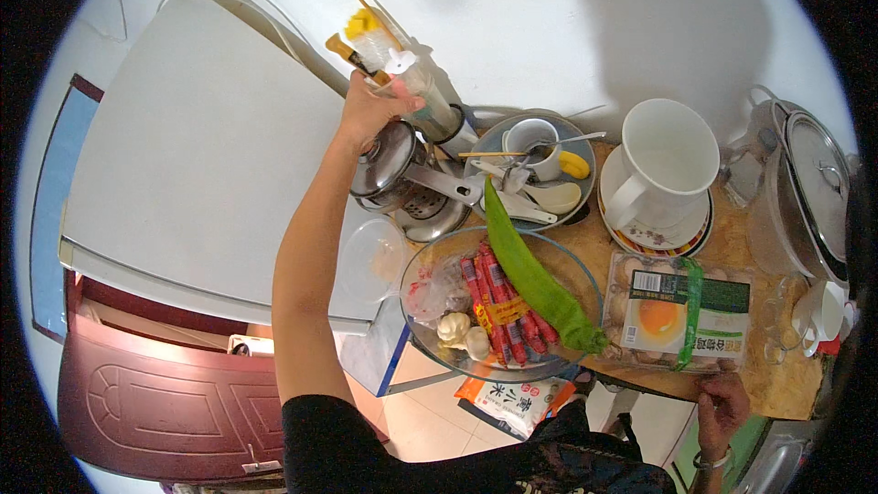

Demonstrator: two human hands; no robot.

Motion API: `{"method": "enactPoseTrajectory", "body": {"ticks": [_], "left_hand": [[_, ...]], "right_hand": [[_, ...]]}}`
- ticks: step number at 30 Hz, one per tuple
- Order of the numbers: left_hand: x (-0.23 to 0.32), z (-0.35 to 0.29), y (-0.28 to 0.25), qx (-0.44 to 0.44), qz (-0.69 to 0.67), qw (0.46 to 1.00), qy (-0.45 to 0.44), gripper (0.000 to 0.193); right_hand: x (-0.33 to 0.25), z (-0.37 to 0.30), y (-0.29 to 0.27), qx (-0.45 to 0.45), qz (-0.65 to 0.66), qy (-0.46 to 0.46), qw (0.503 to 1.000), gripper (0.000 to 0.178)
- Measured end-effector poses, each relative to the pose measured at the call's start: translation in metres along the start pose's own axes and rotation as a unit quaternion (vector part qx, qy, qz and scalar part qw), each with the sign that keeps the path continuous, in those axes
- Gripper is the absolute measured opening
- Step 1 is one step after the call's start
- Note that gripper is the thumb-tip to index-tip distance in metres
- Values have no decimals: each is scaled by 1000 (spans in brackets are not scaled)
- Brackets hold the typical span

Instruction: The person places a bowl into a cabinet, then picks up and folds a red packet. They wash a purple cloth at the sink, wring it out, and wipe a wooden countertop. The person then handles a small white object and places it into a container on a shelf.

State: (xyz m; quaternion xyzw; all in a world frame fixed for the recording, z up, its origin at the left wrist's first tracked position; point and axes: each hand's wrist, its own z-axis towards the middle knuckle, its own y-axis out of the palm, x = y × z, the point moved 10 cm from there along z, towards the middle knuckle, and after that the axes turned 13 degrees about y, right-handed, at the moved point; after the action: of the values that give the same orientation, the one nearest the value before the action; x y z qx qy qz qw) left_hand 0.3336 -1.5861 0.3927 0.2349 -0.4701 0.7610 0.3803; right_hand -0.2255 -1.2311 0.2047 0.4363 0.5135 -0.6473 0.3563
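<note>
My left hand [373, 112], its arm stretched far forward, closes round a clear plastic container [422, 91] beside the wall. A brush [352, 53] with a wooden handle and a yellow-topped item [364, 24] stick up there. Below that hand sits a lidded steel pot [389, 165] with a long handle. My right hand [722, 407] is low at the table's front edge, fingers curled, with nothing visible in them, close to a carton of eggs [640, 311]. Between my arms a glass bowl [430, 368] holds red-wrapped sausages [494, 288], garlic [454, 329] and a long green pepper [540, 279].
A grey plate [489, 142] carries a cup, spoons and a yellow item. Right of it, a large white mug [672, 151] stands on stacked plates. A lidded pot [809, 192] is at the far right. The white fridge [201, 146] stands left; a food bag [521, 402] lies lower down.
</note>
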Motion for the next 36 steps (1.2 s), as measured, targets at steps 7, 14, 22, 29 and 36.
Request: {"method": "enactPoseTrajectory", "body": {"ticks": [7, 14, 22, 29, 36], "left_hand": [[-16, 12, 7, -53, 52, 997, -35, 110], [-29, 20, 0, -61, 89, 993, -51, 122], [-10, 15, -36, -8, 121, 991, -51, 135], [45, -52, -89, 250, -31, 958, 139, 63], [162, -157, -35, 175, -149, 950, 210, 45]], "right_hand": [[12, -2, -1, -7, 24, 28, 999, 11], [13, -1, 0, -5, 17, 1, 1000, 11], [9, -7, -5, 12, -12, 0, 1000, 13], [-19, -1, 8, -4, -18, -140, 990, 13], [2, -11, -4, -19, 14, -48, 999, 14]]}}
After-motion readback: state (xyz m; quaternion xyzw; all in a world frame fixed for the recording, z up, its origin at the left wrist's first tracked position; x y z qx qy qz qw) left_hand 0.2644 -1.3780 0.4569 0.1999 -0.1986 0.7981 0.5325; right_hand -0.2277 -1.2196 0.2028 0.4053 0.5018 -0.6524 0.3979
